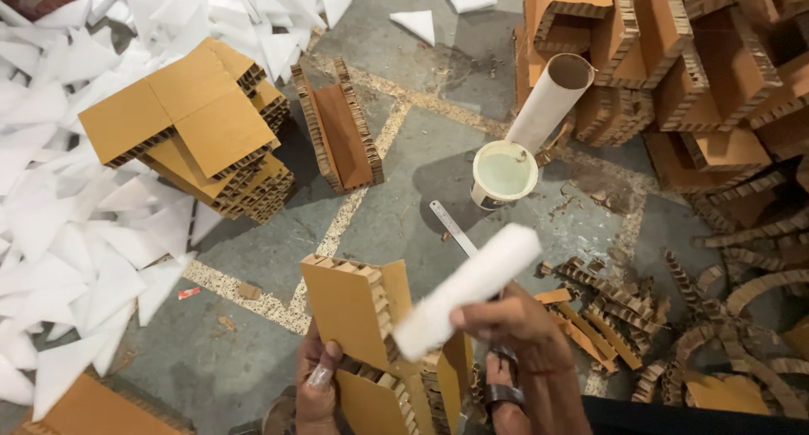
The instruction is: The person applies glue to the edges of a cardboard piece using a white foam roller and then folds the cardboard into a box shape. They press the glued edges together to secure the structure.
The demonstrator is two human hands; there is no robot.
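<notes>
My right hand grips a white paint roller, its foam cylinder slanting up to the right over a brown honeycomb cardboard corner piece. My left hand holds that cardboard piece from below at its lower left edge, a transparent cover on the thumb. The roller's lower end touches the piece's upper right edge. A white tub of pale glue stands on the floor beyond the roller.
A metal ruler lies by the tub, and a cardboard tube leans behind it. Stacked L-shaped cardboard pieces sit left, a large pile at upper right. White foam triangles cover the left floor. Cardboard scraps litter the right.
</notes>
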